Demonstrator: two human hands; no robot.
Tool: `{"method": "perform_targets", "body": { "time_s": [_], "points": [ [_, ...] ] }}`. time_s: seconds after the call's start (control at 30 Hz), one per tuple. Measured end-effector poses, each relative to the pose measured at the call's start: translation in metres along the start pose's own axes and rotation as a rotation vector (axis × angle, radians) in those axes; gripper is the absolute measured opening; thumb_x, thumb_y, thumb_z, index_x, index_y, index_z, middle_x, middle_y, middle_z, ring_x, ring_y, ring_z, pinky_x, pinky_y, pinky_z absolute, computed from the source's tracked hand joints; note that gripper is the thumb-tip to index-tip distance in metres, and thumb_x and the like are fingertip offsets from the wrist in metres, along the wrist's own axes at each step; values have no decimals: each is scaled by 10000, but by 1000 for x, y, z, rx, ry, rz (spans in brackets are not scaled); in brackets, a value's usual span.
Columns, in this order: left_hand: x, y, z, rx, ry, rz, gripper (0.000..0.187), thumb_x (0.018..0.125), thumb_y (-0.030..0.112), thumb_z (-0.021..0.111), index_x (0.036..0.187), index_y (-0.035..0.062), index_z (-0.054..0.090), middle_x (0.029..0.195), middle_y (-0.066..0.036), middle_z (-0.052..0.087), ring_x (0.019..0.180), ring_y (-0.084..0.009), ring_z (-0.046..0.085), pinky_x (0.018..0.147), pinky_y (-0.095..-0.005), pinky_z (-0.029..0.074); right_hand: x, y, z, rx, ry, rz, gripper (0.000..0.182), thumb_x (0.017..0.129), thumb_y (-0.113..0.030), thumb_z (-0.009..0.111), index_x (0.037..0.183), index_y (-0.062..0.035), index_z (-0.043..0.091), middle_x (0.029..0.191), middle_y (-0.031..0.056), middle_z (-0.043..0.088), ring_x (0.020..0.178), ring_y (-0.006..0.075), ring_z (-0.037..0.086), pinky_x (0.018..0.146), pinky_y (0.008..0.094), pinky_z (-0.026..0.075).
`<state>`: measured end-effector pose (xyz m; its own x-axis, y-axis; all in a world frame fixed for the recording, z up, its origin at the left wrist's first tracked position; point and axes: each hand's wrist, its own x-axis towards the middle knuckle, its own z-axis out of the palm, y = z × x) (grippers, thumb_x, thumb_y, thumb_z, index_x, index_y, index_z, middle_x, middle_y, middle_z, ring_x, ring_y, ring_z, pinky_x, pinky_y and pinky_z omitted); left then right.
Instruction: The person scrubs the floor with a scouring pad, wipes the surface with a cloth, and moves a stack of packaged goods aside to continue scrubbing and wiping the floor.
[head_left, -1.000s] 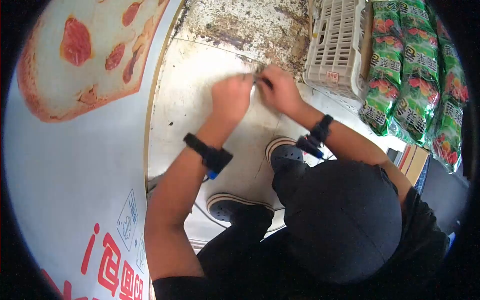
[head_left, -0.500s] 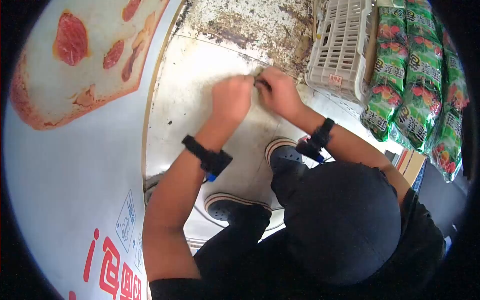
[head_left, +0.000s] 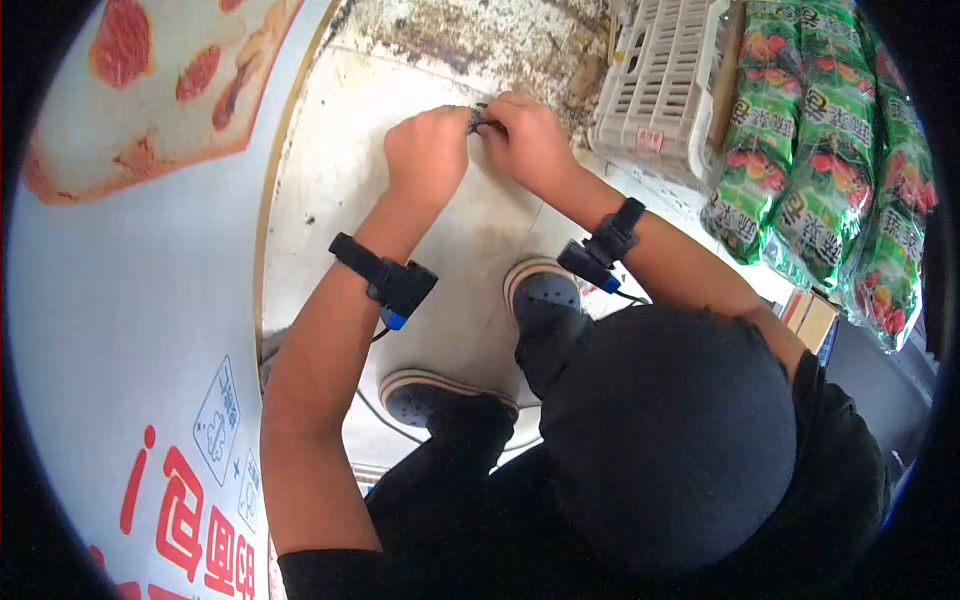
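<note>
My left hand [head_left: 427, 152] is closed, its fingertips hidden on the far side. Close beside it, my right hand [head_left: 525, 140] is closed too, with thumb and fingers pinched together. Between them shows a small dark thing [head_left: 479, 122], thin and partly covered by the fingers, whose kind I cannot make out. Both hands are held over the pale, stained floor [head_left: 350, 150]. Each wrist wears a black strap with a small device.
A white slatted plastic crate [head_left: 660, 85] stands at the upper right. Beside it lie green printed food packs [head_left: 820, 190] in clear wrap. A white printed panel [head_left: 130, 300] runs along the left. Dark clogs [head_left: 545, 288] and cables are on the floor below.
Both hands appear a little higher and further left, still close together around the small dark thing. The whole scene has also shifted slightly left in view.
</note>
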<state>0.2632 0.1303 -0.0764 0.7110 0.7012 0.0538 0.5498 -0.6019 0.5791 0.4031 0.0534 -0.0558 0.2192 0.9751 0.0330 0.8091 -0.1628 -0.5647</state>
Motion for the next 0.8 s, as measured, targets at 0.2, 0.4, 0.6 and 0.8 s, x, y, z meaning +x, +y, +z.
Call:
{"method": "perform_targets", "body": {
  "time_s": [0.2, 0.4, 0.6, 0.8],
  "points": [
    [40, -11, -10, 117, 168, -35, 114, 825, 136, 613, 866, 153, 718, 779, -111, 692, 696, -318, 675, 583, -437, 528, 46, 6, 13, -48, 100, -98, 63, 784, -74, 630, 771, -14, 645, 835, 160, 632, 788, 386, 635, 726, 478, 525],
    [12, -9, -5, -47, 57, -102, 134, 821, 161, 646, 905, 156, 750, 820, -130, 700, 742, -312, 680, 621, -421, 533, 17, -3, 0, -45, 34, -25, 74, 795, -83, 618, 820, -20, 647, 849, 168, 624, 813, 386, 621, 717, 486, 507],
    [12, -7, -10, -41, 2, -64, 99, 831, 170, 642, 864, 151, 733, 809, -121, 697, 730, -324, 677, 610, -420, 530, 11, -2, 6, -62, 65, -66, 55, 805, -69, 606, 811, -18, 626, 848, 181, 613, 816, 400, 609, 719, 492, 496],
    [46, -15, -12, -5, 35, -141, 98, 824, 190, 646, 875, 171, 727, 803, -123, 701, 727, -337, 679, 635, -456, 536, 40, 3, 1, -53, 86, -124, 40, 804, -52, 593, 805, -17, 611, 847, 186, 596, 792, 408, 604, 685, 491, 496]
  ]
}}
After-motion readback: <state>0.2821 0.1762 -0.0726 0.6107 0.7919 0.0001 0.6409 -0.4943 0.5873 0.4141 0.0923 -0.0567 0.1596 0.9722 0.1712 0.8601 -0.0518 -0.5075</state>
